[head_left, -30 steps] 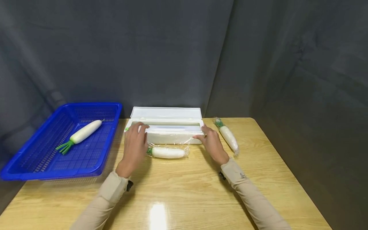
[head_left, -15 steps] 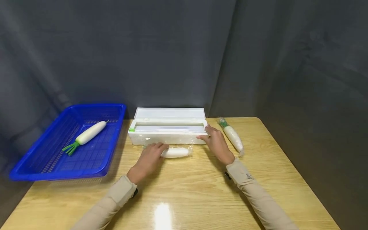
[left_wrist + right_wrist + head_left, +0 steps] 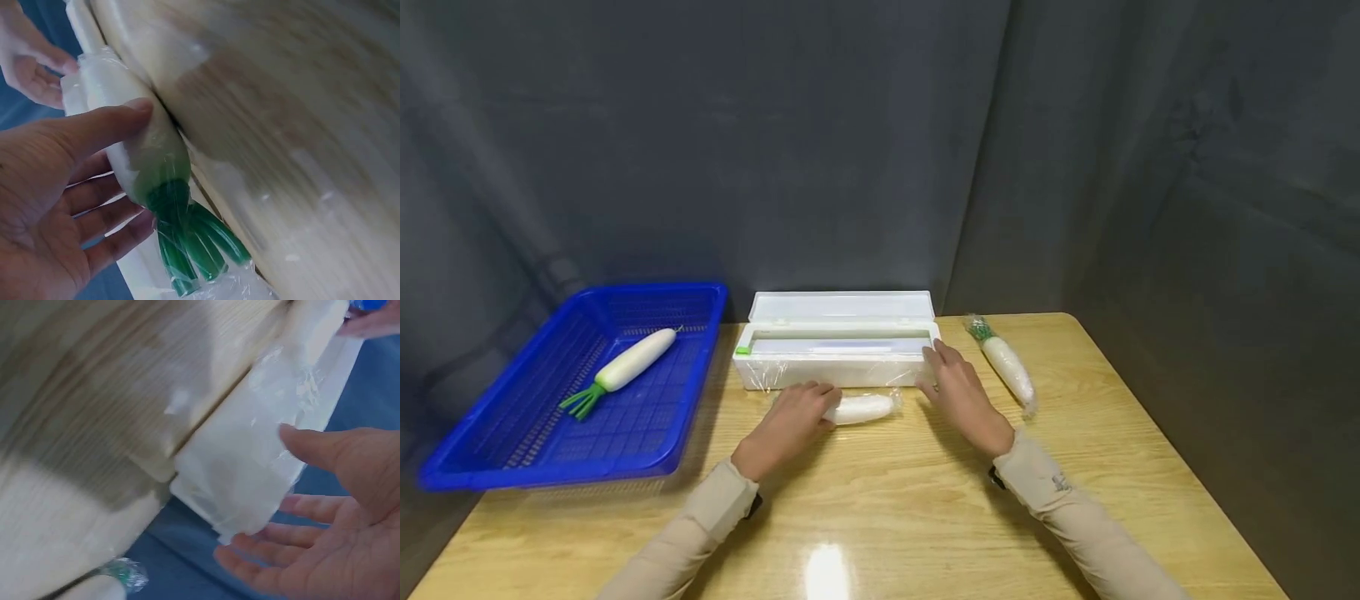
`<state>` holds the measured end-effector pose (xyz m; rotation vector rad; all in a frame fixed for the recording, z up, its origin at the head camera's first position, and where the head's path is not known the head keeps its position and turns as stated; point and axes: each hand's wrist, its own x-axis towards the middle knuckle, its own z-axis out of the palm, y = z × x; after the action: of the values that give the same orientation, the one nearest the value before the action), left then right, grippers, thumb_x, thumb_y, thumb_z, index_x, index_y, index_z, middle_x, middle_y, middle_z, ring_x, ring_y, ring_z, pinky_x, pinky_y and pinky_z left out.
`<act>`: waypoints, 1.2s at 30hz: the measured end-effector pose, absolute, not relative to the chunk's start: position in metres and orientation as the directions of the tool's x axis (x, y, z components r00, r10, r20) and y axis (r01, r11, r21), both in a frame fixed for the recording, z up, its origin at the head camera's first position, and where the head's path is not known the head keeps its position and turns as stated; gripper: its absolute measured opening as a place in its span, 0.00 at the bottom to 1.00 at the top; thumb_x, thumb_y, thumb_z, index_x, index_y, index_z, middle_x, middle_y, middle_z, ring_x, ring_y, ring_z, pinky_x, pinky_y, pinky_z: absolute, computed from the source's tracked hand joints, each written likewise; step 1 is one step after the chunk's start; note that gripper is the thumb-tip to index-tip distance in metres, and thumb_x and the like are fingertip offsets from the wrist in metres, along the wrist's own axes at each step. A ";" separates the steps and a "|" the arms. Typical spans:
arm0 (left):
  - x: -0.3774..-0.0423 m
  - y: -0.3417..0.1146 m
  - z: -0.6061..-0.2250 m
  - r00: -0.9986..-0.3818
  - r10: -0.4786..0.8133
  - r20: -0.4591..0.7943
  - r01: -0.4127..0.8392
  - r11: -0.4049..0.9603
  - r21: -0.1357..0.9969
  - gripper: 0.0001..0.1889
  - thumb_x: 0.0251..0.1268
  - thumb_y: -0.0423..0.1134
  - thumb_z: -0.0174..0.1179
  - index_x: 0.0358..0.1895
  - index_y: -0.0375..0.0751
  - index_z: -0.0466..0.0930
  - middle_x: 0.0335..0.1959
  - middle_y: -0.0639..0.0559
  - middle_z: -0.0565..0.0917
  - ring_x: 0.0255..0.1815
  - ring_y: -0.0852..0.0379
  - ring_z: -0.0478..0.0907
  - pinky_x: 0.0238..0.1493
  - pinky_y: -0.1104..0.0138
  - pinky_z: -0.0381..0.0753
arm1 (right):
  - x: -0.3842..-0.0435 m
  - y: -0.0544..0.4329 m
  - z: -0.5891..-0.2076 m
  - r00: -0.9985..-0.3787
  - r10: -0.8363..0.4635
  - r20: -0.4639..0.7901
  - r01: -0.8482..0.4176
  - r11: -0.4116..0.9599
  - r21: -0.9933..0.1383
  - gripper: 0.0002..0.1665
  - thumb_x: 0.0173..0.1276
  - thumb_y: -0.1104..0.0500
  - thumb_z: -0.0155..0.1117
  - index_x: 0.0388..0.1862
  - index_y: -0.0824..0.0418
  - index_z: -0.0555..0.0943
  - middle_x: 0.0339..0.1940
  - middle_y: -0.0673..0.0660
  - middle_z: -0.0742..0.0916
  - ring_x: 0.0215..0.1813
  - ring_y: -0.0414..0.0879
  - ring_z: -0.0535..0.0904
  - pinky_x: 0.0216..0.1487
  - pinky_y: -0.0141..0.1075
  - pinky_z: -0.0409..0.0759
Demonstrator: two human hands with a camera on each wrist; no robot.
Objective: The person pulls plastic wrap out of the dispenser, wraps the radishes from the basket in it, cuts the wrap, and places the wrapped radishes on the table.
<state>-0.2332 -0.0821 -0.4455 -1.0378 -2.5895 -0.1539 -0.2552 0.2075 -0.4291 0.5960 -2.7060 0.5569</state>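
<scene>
A white radish (image 3: 863, 408) in clear plastic film lies on the table in front of a long white cling film dispenser (image 3: 827, 369) with its lid raised. My left hand (image 3: 793, 415) holds the radish near its leafy end; in the left wrist view the thumb lies across the white root (image 3: 131, 140), fingers on the other side, green stalks (image 3: 194, 244) below. My right hand (image 3: 958, 390) is at the dispenser's right end. In the right wrist view its thumb and fingers (image 3: 265, 550) are spread and relaxed around the film-covered end of the dispenser (image 3: 237, 469).
To the left stands a blue plastic basket (image 3: 613, 479) holding an unwrapped radish (image 3: 636, 360) with green stalks. Another film-wrapped radish (image 3: 1009, 369) lies right of the dispenser. A dark curtain (image 3: 820, 150) hangs behind the table (image 3: 880, 517).
My left hand has come down from the dispenser's left end onto the wrapped radish. My right hand has stayed at the right end, its grip there loosened.
</scene>
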 end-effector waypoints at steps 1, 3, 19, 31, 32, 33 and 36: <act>-0.233 -0.082 -0.445 -0.668 0.655 0.352 0.692 0.721 -0.029 0.19 0.51 0.38 0.82 0.38 0.41 0.78 0.35 0.50 0.85 0.34 0.49 0.83 0.34 0.58 0.82 | -0.252 0.205 -0.429 -0.864 -0.335 0.377 -0.452 0.846 -0.284 0.36 0.69 0.61 0.75 0.69 0.77 0.74 0.71 0.80 0.75 0.71 0.74 0.73 0.66 0.64 0.76; -0.233 -0.083 -0.445 -0.665 0.661 0.347 0.698 0.715 -0.022 0.18 0.51 0.36 0.81 0.36 0.41 0.77 0.34 0.50 0.84 0.33 0.50 0.81 0.32 0.59 0.81 | -0.245 0.200 -0.427 -0.865 -0.335 0.375 -0.444 0.858 -0.259 0.36 0.68 0.61 0.75 0.70 0.75 0.74 0.72 0.78 0.74 0.72 0.74 0.72 0.67 0.67 0.73; -0.224 -0.080 -0.430 -0.668 0.691 0.276 0.741 0.652 0.158 0.14 0.56 0.36 0.78 0.43 0.41 0.84 0.42 0.47 0.89 0.39 0.51 0.85 0.39 0.58 0.85 | -0.217 0.169 -0.429 -0.624 -0.579 0.525 -0.720 0.687 -0.099 0.11 0.73 0.61 0.70 0.50 0.65 0.86 0.56 0.63 0.87 0.62 0.58 0.81 0.69 0.61 0.72; -0.224 -0.080 -0.429 -0.704 0.680 0.203 0.706 0.642 0.299 0.12 0.61 0.37 0.76 0.45 0.40 0.85 0.40 0.50 0.89 0.37 0.55 0.83 0.38 0.60 0.83 | -0.211 0.164 -0.440 -0.548 -0.741 0.388 -0.796 0.604 0.030 0.22 0.66 0.62 0.76 0.57 0.63 0.83 0.54 0.55 0.86 0.57 0.50 0.82 0.66 0.43 0.79; -0.224 -0.079 -0.429 -0.707 0.680 0.195 0.702 0.638 0.317 0.12 0.61 0.37 0.76 0.45 0.40 0.85 0.39 0.50 0.89 0.37 0.56 0.83 0.38 0.61 0.82 | -0.212 0.164 -0.440 -0.545 -0.745 0.384 -0.794 0.606 0.049 0.21 0.66 0.62 0.76 0.57 0.62 0.83 0.54 0.55 0.86 0.57 0.49 0.82 0.65 0.43 0.80; -0.225 -0.079 -0.429 -0.708 0.681 0.187 0.698 0.634 0.333 0.12 0.61 0.38 0.76 0.45 0.40 0.85 0.39 0.50 0.88 0.36 0.57 0.82 0.37 0.63 0.81 | -0.212 0.164 -0.440 -0.544 -0.749 0.379 -0.791 0.608 0.065 0.20 0.66 0.61 0.76 0.56 0.61 0.82 0.53 0.54 0.87 0.56 0.48 0.82 0.64 0.42 0.80; -0.225 -0.078 -0.429 -0.709 0.684 0.170 0.689 0.622 0.372 0.12 0.62 0.39 0.76 0.45 0.40 0.85 0.37 0.52 0.87 0.33 0.60 0.80 0.35 0.65 0.79 | -0.214 0.164 -0.441 -0.547 -0.755 0.361 -0.782 0.615 0.104 0.18 0.68 0.59 0.74 0.55 0.59 0.82 0.52 0.53 0.87 0.55 0.47 0.82 0.62 0.42 0.81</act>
<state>-0.2253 -0.0782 -0.4288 -1.1934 -2.8184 -0.6549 -0.2136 0.1643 -0.4407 1.2303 -2.4717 0.0978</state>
